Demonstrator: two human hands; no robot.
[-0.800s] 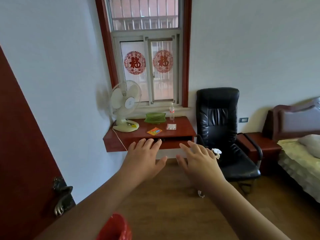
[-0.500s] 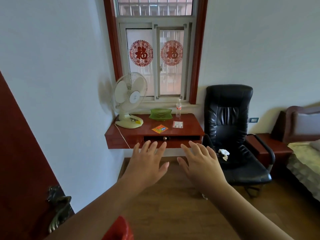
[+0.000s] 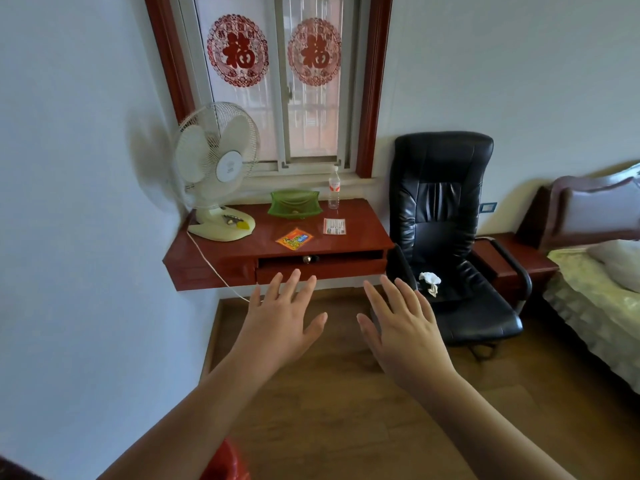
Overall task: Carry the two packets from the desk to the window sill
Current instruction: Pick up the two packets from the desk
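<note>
Left grip: the left hand (image 3: pixel 282 322) is spread flat, palm down, fingers apart, holding nothing; it hangs in the air in front of the counter, short of its front edge.
Right grip: the right hand (image 3: pixel 403 327) is likewise released and empty, fingers splayed, out in front of the counter's right end.
Orange packet: the flat orange foil packet with printed artwork (image 3: pixel 294 239) lies on the glossy red-brown wall-mounted wooden counter (image 3: pixel 360 233), near its front edge, just above the drawer.
White packet: the small white rectangular packet with red print (image 3: pixel 334 226) lies flat on the counter, a little behind and to the right of the orange one, the two apart.
Window sill: the pale sill (image 3: pixel 304 180) runs along the wall directly behind the counter, under the sliding window; no packet rests on it.
Also on the counter: a white desk fan (image 3: pixel 216 168) at the left end, a green translucent plastic basket (image 3: pixel 294 203) at the back, and a clear plastic bottle (image 3: pixel 334 188) beside it.
Progress: by my reading nothing is done yet. Both packets remain to be reached, picked up and carried back to the sill.
</note>
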